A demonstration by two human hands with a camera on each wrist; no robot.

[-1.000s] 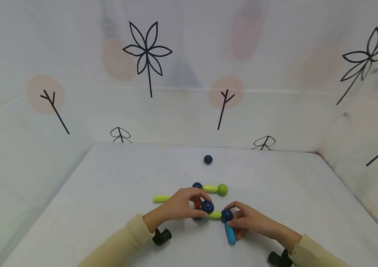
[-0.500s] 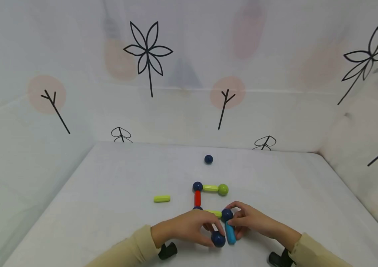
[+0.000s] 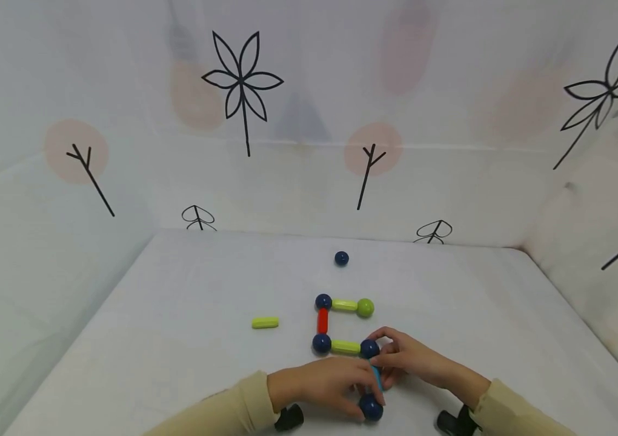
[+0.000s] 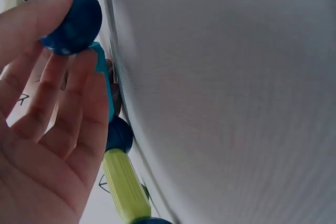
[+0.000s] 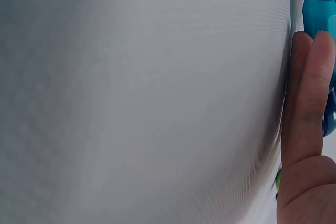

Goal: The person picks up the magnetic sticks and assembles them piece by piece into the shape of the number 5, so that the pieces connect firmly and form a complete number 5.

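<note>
My left hand (image 3: 331,380) pinches a dark blue ball (image 3: 371,408) between thumb and fingers, at the near end of a light blue rod (image 5: 318,15). In the right wrist view a narrow gap seems to separate that ball from the rod's end. My right hand (image 3: 412,360) holds the rod near its far end, with fingers also at another dark blue ball (image 3: 369,348) joined there. From this ball a yellow-green rod (image 3: 346,347) leads left to a dark blue corner ball (image 3: 322,343). The left fingers partly hide the light blue rod in the head view.
A red rod (image 3: 323,321) runs back from the corner to a dark blue ball (image 3: 323,301). Another yellow-green rod (image 3: 345,305) and a green ball (image 3: 365,307) follow. A loose yellow-green rod (image 3: 265,323) lies left; a loose dark blue ball (image 3: 342,258) sits at the back.
My left hand has carried its dark blue ball nearer and rightward, from beside the corner of the built shape to the light blue rod's near end. The right hand has stayed almost still.
</note>
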